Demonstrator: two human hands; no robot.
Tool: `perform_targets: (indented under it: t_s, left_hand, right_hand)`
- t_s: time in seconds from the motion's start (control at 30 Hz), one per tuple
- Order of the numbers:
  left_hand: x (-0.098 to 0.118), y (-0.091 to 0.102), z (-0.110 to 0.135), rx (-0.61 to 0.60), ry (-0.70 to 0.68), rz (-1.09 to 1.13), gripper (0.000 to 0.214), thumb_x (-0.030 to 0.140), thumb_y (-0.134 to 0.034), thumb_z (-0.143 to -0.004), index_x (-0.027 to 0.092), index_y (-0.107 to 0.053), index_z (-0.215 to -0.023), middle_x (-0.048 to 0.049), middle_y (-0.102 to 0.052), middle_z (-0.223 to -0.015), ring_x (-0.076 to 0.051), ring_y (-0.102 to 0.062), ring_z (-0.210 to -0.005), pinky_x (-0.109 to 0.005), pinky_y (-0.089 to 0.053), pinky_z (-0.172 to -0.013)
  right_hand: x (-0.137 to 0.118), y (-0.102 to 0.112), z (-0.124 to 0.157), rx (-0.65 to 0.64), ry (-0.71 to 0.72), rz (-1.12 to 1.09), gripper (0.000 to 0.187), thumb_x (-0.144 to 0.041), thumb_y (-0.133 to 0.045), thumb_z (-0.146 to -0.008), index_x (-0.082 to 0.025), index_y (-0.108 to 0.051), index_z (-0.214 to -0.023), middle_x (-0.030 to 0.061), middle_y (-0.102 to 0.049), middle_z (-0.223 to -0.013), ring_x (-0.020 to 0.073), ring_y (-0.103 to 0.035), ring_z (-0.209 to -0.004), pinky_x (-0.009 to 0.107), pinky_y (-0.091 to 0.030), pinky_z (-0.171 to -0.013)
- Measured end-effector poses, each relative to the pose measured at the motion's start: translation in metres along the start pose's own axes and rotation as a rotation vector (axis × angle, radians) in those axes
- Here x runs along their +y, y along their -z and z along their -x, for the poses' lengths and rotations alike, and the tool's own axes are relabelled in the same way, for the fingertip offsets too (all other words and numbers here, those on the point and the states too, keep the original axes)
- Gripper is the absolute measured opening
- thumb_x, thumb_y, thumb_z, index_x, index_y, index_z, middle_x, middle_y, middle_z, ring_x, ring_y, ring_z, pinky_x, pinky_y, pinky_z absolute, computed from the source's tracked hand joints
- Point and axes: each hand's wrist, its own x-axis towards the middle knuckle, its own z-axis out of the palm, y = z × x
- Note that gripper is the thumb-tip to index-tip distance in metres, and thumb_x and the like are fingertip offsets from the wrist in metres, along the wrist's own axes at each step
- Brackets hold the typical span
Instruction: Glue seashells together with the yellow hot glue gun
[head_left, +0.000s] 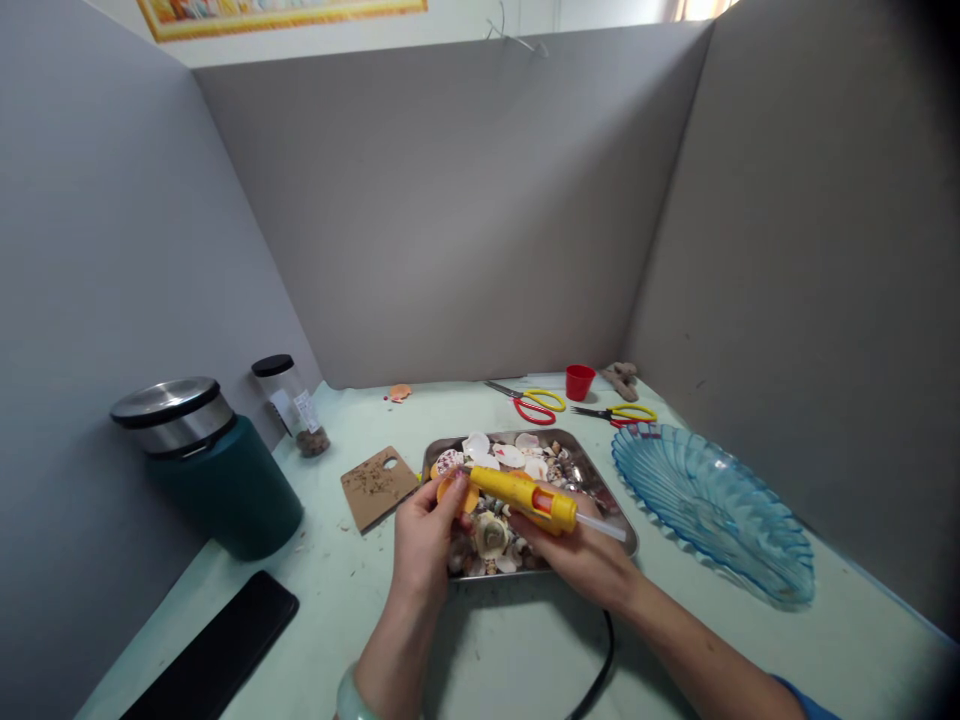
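Note:
My right hand (574, 545) is wrapped round a yellow glue gun (521, 495), with a clear glue stick (602, 527) poking out of its rear end. The nozzle points left, right at the fingertips of my left hand (427, 520). Pinched between those fingers is an orange shell (459, 496); the nozzle tip looks close to it, but I cannot tell whether they touch. Both hands are above a metal tray (628, 532) filled with white, brown and speckled shells (493, 535). A black cord (600, 675) runs down below my right hand.
Left are a teal vacuum jug (225, 485), a black phone (217, 650), a jar (292, 405) and a brown board (377, 488). At the back lie an orange shell piece (400, 393), scissors (529, 400), pliers (615, 412) and a red cup (579, 382). A blue glass dish (712, 510) stands right.

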Motion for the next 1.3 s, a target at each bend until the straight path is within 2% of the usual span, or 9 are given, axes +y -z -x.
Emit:
perform_targets:
  t_s: [0.2, 0.47, 0.7, 0.93, 1.1, 1.3]
  left_hand:
    - [-0.0007, -0.0024, 0.0016, -0.007, 0.004, -0.108, 0.055, 0.052, -0.082, -0.057, 0.008, -0.072, -0.089, 0.0041, -0.053, -0.05, -0.007, -0.045, -0.043, -0.018, -0.037, -0.043]
    - [0.0016, -0.0044, 0.0026, 0.012, -0.002, -0.106, 0.06, 0.052, -0.082, -0.055, 0.007, -0.074, -0.094, 0.0037, -0.055, -0.055, -0.007, -0.044, -0.044, -0.02, -0.037, -0.044]
    - [-0.0037, -0.0014, -0.0005, 0.069, -0.095, -0.243, 0.052, 0.05, -0.08, -0.059, 0.009, -0.077, -0.09, 0.0035, -0.055, -0.053, -0.008, -0.044, -0.047, -0.02, -0.037, -0.045]
    - [-0.0034, -0.0006, -0.001, 0.05, -0.046, -0.085, 0.064, 0.053, -0.081, -0.059, 0.007, -0.072, -0.103, 0.004, -0.055, -0.057, -0.007, -0.042, -0.046, -0.019, -0.038, -0.044]
    - [-0.0006, -0.0023, -0.0005, 0.034, -0.05, -0.1, 0.053, 0.052, -0.081, -0.058, 0.008, -0.072, -0.087, 0.0048, -0.052, -0.051, -0.007, -0.043, -0.044, -0.017, -0.035, -0.042]
    - [0.0008, -0.0028, 0.0002, 0.017, -0.031, -0.055, 0.055, 0.05, -0.082, -0.058, 0.008, -0.071, -0.091, 0.0044, -0.054, -0.054, -0.007, -0.044, -0.044, -0.018, -0.037, -0.043]
  right_hand:
    - [-0.0007, 0.0002, -0.0005, -0.01, -0.018, -0.011, 0.018, -0.033, -0.058, -0.088, -0.023, -0.07, -0.097, 0.0024, -0.074, -0.092, 0.0237, -0.069, -0.09, 0.03, -0.056, -0.078]
    - [-0.0053, 0.0014, -0.0019, 0.014, -0.031, -0.036, 0.02, -0.036, -0.06, -0.086, -0.023, -0.071, -0.097, 0.0035, -0.075, -0.094, 0.024, -0.069, -0.088, 0.03, -0.055, -0.077]
    - [-0.007, -0.0003, -0.0025, 0.007, -0.048, -0.04, 0.018, -0.035, -0.058, -0.084, -0.022, -0.07, -0.088, 0.0025, -0.072, -0.083, 0.0222, -0.067, -0.074, 0.029, -0.054, -0.065]
    - [-0.0081, 0.0004, -0.0034, -0.013, -0.09, -0.07, 0.016, -0.033, -0.058, -0.084, -0.022, -0.069, -0.088, 0.0024, -0.071, -0.08, 0.0227, -0.067, -0.077, 0.03, -0.054, -0.068]
    - [-0.0078, -0.0004, -0.0023, -0.017, -0.061, -0.052, 0.016, -0.033, -0.057, -0.085, -0.022, -0.068, -0.083, 0.0024, -0.071, -0.08, 0.0219, -0.067, -0.077, 0.03, -0.053, -0.07]
    - [-0.005, -0.0027, -0.0013, -0.011, -0.065, -0.057, 0.017, -0.034, -0.059, -0.086, -0.02, -0.069, -0.089, 0.0033, -0.071, -0.085, 0.0217, -0.067, -0.079, 0.03, -0.054, -0.072]
